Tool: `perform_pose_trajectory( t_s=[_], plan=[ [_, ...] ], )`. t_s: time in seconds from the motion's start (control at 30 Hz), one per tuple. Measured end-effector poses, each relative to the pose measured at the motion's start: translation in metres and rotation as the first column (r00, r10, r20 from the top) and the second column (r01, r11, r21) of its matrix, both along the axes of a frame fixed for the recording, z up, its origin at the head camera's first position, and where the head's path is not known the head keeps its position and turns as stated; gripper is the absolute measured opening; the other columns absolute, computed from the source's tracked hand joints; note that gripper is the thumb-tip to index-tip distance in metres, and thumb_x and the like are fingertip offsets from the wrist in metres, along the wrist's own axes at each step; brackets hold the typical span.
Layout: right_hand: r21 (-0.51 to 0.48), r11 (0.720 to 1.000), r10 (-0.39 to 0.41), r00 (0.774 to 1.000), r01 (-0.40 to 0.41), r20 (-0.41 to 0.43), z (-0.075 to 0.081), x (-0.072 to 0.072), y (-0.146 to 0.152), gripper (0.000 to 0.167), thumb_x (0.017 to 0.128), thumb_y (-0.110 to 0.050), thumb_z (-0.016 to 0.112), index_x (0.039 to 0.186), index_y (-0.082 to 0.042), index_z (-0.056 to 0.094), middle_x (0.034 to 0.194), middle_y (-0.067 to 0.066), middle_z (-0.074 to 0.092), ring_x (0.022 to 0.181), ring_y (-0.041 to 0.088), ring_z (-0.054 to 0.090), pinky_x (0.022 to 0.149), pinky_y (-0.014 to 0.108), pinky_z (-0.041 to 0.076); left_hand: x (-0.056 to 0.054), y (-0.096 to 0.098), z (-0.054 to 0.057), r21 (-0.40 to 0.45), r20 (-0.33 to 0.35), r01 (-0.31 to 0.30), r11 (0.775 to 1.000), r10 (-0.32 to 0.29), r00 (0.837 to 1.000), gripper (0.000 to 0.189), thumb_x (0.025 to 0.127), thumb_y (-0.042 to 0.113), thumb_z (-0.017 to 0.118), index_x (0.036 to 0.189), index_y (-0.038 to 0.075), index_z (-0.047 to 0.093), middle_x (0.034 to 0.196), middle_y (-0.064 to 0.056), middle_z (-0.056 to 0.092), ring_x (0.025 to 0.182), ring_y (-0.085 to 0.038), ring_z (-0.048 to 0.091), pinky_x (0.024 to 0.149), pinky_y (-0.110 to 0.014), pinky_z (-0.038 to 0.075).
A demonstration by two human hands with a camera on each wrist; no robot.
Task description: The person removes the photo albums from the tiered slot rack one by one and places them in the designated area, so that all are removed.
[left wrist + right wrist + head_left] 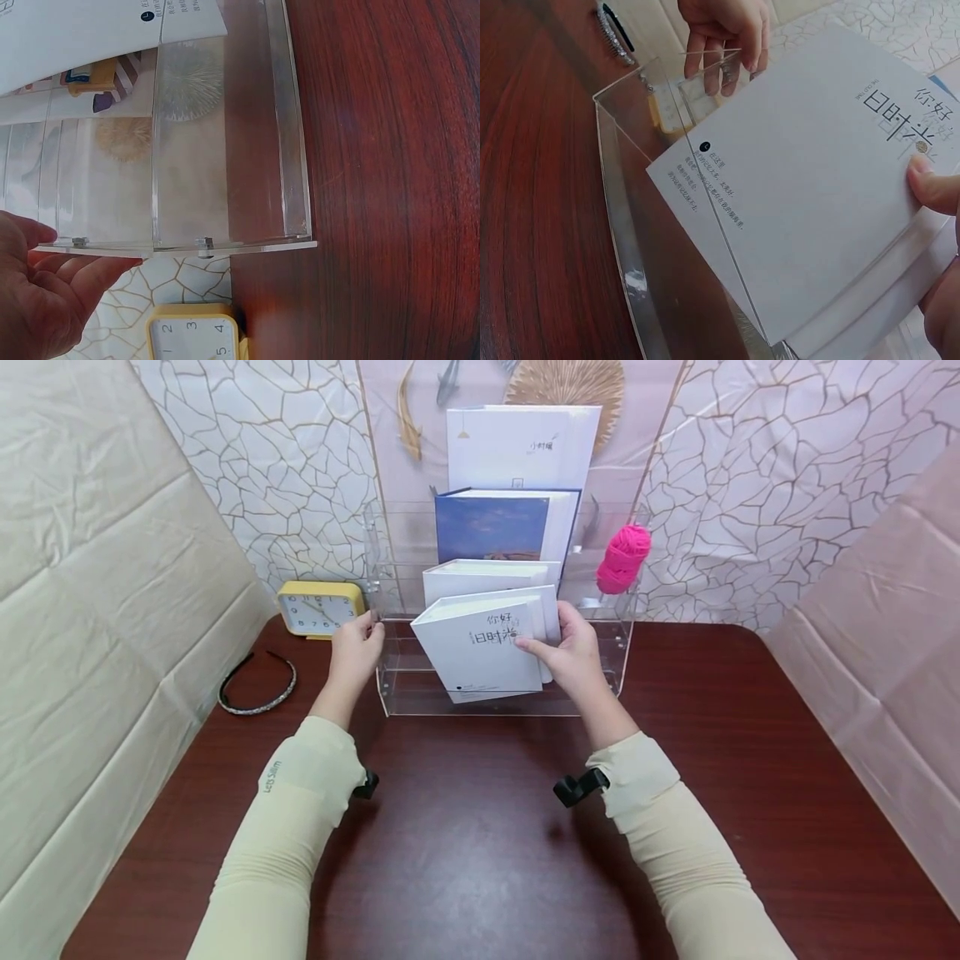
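White card, by the look of it, covers the thick hardcover book (487, 656) that my right hand (573, 652) holds at its right edge: thumb on the front cover, just beside the black Chinese lettering, other fingers reaching behind. I can't tell whether they go round the whole thickness. It stands tilted in the front tier of the clear acrylic rack (401, 693), its lower part behind the front panel. I'd expect stiff covers, a fair weight for one pinch, smooth faces that could slip, and corners that would dent easily. Gripping midway down that edge, squeezing front and back together, should stop the covers splaying; a palm underneath would carry it better. My left hand (356, 647) pinches the rack's left side panel between thumb and fingers. That acrylic looks rigid but light, likely to slide on the worktop (465, 827), so its edge is a sensible hold.
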State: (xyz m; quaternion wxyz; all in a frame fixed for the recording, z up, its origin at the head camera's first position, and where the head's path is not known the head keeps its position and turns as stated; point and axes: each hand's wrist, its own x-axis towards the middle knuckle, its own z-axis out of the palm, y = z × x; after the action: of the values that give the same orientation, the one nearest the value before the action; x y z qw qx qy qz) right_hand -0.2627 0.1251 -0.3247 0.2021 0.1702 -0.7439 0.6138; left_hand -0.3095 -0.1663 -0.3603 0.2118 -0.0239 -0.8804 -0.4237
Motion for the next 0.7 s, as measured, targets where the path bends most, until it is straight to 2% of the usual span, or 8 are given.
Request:
perform_pose_trajectory(
  t_s=[0.2,0.37,0.47,0.6,0.7],
  plan=[
    [0.042,0.999,0.032,0.999,-0.032,0.009,0.005,0.003,0.002,0.038,0.072,0.012,0.073,0.102,0.012,0.05,0.092,0.019,0.063,0.077,0.015,0.058,0.068,0.024,0.049,0.0,0.0,0.0,0.0,0.003,-0.005,1.0,0.005,1.0,0.017,0.092,0.008,0.051,0.09,-0.004,0.064,0.072,-0.017,0.058,0.074,-0.029,0.049,0.065,-0.036,0.039],
    [0.022,0.996,0.081,0.997,-0.081,0.008,0.007,0.003,0.006,0.037,0.072,0.015,0.072,0.101,0.013,0.048,0.091,0.018,0.064,0.076,0.014,0.06,0.067,0.024,0.05,0.0,0.0,0.0,-0.004,-0.001,0.001,1.0,-0.001,1.0,0.017,0.093,0.008,0.051,0.089,-0.004,0.063,0.07,-0.017,0.056,0.072,-0.028,0.048,0.063,-0.034,0.037],
    [-0.015,0.994,0.104,0.995,-0.104,-0.006,0.011,0.005,0.008,0.038,0.072,0.016,0.071,0.101,0.014,0.047,0.091,0.011,0.065,0.078,0.013,0.06,0.068,0.026,0.051,0.0,0.0,0.0,-0.005,0.0,0.007,1.0,-0.007,1.0,0.018,0.093,0.008,0.051,0.093,-0.004,0.064,0.072,-0.017,0.058,0.072,-0.028,0.049,0.063,-0.034,0.038],
    [-0.046,0.992,0.12,0.992,-0.121,-0.036,0.015,0.007,0.011,0.039,0.072,0.018,0.07,0.102,0.015,0.046,0.09,-0.002,0.064,0.079,0.013,0.061,0.069,0.026,0.052,0.001,0.0,0.0,-0.003,-0.008,0.005,1.0,-0.005,1.0,0.017,0.092,0.008,0.051,0.084,-0.002,0.061,0.067,-0.014,0.053,0.071,-0.028,0.048,0.062,-0.033,0.036],
    [-0.068,0.99,0.124,0.991,-0.127,-0.056,0.018,0.008,0.014,0.038,0.072,0.019,0.069,0.101,0.014,0.045,0.089,-0.005,0.063,0.078,0.013,0.061,0.068,0.025,0.052,0.001,0.001,0.0,-0.002,-0.02,0.007,1.0,-0.007,1.0,0.017,0.092,0.008,0.052,0.079,-0.002,0.058,0.064,-0.011,0.048,0.069,-0.028,0.046,0.06,-0.033,0.035]
  ],
)
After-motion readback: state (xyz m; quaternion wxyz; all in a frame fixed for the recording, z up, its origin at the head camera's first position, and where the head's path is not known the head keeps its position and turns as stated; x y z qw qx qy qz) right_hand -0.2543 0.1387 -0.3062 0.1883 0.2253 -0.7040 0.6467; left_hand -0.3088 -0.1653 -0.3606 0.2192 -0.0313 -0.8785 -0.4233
